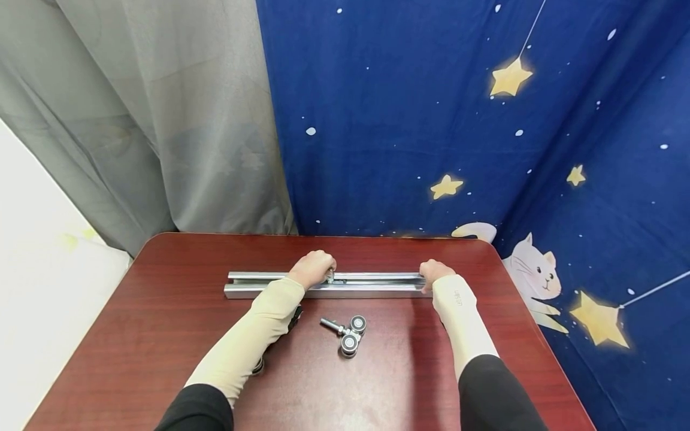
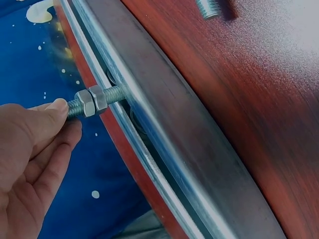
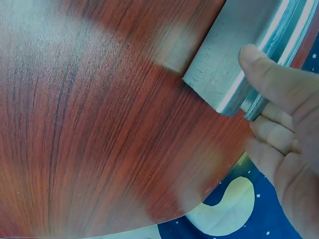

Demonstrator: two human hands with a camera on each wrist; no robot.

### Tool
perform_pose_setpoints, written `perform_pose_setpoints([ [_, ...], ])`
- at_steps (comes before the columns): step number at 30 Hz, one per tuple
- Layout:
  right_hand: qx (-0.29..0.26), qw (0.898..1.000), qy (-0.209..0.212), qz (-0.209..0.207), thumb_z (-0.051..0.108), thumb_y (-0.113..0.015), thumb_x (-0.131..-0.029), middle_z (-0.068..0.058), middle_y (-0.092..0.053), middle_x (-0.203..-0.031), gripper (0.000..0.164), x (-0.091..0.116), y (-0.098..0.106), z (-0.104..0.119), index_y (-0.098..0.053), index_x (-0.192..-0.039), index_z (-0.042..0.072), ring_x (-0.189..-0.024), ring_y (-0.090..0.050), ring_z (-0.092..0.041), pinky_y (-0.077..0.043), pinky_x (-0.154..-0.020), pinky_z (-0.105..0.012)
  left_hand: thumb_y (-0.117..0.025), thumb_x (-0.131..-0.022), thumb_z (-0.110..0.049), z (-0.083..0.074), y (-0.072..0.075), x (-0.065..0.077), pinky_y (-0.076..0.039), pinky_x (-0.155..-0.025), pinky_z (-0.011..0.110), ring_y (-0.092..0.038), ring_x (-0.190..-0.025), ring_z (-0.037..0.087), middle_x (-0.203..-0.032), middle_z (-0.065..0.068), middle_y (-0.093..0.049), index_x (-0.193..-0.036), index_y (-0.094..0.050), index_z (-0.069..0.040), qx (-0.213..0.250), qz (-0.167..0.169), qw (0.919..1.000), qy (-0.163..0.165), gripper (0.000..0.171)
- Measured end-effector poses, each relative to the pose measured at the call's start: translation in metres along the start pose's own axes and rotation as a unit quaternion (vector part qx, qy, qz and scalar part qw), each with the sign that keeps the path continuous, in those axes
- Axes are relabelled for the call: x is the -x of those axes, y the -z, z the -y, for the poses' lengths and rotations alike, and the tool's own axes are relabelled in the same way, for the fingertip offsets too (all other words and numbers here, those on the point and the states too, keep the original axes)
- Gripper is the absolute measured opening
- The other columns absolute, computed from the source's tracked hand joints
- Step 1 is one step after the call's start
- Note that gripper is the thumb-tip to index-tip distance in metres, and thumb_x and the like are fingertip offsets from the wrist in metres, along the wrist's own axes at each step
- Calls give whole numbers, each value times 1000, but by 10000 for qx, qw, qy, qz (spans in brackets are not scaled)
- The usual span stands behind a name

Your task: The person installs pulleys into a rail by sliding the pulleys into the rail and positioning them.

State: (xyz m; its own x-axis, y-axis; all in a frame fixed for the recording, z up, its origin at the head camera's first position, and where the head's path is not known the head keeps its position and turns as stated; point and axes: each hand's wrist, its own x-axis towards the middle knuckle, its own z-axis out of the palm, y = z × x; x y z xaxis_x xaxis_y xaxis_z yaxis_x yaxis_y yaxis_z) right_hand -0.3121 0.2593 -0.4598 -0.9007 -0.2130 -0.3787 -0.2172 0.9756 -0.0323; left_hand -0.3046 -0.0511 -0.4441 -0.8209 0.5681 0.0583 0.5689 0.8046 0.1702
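Note:
A silver metal channel rail [image 1: 372, 291] with a lengthwise slot lies across the far part of the table. Over its middle, my left hand [image 1: 312, 268] pinches the end of a threaded bolt [image 2: 115, 94] between thumb and fingers. Two hex nuts [image 2: 91, 101] sit on that bolt, whose other end enters the slot; round edges show inside the channel on either side. My right hand [image 1: 434, 274] grips the rail's right end, thumb [image 3: 254, 57] on the slotted side and fingers curled around the far edge.
A roller trolley [image 1: 349, 343] with wheels and a threaded bolt lies on the red-brown table [image 1: 388, 371], nearer than the rail. Another round metal part [image 1: 259, 366] is mostly hidden by the left forearm. Blue star-patterned [image 1: 388, 120] and grey curtains [image 1: 215, 120] hang behind the table.

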Motion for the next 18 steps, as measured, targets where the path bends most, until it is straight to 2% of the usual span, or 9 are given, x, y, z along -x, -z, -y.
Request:
perform_pose_setpoints([
  [7, 214, 9998, -8, -25, 10, -80, -65, -6, -61, -81, 31, -1, 0, 4, -65, -91, 6, -78, -59, -22, -49, -66, -40, -64, -78, -2, 0, 3, 3, -50, -66, 33, -60, -75, 18, -79, 3, -66, -78, -70, -11, 71, 43, 10000, 10, 11],
  [13, 71, 9999, -93, -77, 9, -82, -62, -6, -61, -84, 35, -2, -4, 1, -66, -92, 6, -78, -58, -21, -49, -66, -40, -63, -79, -1, 2, 3, 5, -50, -65, 33, -59, -74, 17, -78, 2, -66, -77, -70, -12, 64, 92, 9999, 1, 12],
  [18, 40, 9997, -65, -217, 7, -82, -61, -8, -60, -85, 35, -3, -4, 0, -64, -91, 6, -80, -58, -23, -49, -65, -41, -63, -77, 2, 4, 4, 5, -49, -61, 33, -58, -69, 16, -74, 1, -64, -73, -68, -12, 74, 4, 10000, -4, 15],
])
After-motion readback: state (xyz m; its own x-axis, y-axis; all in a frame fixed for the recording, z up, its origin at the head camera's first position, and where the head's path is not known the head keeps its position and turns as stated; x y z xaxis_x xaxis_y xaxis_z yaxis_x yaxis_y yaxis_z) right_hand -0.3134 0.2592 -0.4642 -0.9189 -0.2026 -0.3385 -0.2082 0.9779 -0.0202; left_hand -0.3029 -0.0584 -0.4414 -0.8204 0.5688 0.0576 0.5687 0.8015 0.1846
